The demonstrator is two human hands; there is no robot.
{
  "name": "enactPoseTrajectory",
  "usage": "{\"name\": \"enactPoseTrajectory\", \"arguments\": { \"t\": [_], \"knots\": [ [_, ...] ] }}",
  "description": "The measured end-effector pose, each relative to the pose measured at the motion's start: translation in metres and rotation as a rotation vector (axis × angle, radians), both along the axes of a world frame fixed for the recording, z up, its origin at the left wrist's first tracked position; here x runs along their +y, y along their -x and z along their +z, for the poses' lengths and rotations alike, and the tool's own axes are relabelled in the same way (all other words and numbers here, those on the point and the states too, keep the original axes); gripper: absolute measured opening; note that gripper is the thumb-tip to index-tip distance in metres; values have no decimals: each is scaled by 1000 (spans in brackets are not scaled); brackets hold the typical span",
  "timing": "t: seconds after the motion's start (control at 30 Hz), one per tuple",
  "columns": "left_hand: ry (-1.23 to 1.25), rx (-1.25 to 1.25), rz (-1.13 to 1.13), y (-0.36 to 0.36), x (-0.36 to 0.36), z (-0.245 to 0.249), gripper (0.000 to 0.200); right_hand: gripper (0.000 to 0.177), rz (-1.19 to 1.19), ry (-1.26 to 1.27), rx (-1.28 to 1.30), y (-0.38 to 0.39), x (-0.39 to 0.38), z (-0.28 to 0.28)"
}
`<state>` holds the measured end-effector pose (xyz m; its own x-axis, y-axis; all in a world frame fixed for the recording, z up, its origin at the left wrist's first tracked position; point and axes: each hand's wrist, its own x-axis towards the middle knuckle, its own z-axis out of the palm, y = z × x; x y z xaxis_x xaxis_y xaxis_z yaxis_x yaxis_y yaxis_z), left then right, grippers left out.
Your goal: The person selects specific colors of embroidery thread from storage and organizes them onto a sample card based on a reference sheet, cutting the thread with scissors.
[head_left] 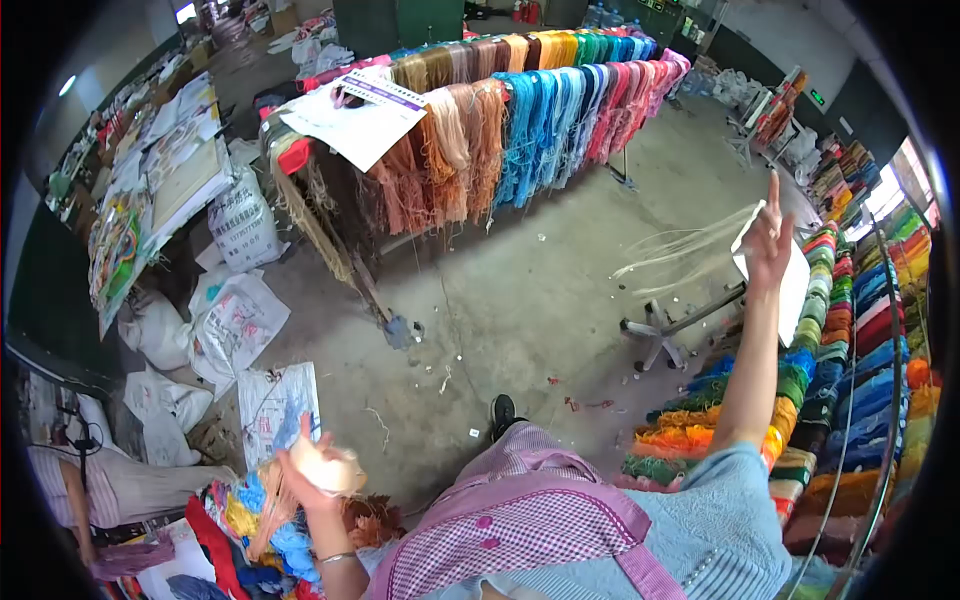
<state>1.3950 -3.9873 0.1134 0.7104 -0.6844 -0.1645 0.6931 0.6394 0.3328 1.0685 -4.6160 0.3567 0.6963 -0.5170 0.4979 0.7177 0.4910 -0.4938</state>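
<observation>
My left hand [308,482] is low on the left, its fingers curled round a blurred cream bundle of thread [338,472]. Below it lies a heap of coloured yarn [270,545] in blue, yellow, red and peach. At the end of my outstretched arm, my right hand [768,243] is raised on the right with one finger pointing up. Long pale thread strands [690,243] stream leftward from it through the air; its exact grip on them is hard to make out. Behind that hand shows a white sheet [795,295].
A rack [372,300] draped with coloured skeins [545,125] stands ahead, with a paper calendar [355,115] on its near end. More skeins [790,400] line the right side. A wheeled base [655,335] stands on the floor. White sacks [240,325] and another person [130,490] are left.
</observation>
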Motion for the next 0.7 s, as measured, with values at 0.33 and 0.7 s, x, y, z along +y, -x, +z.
{"name": "enactPoseTrajectory", "arguments": {
  "t": [0.33, 0.7],
  "knots": [
    [-992, -2143, -52, 29, -328, 195, 83, 85, -36, 1090, 409, -193, 148, -85],
    [-533, -1961, -61, -52, -487, 204, 138, 42, 32, 412, 1077, -155, 1, -17]
  ]
}}
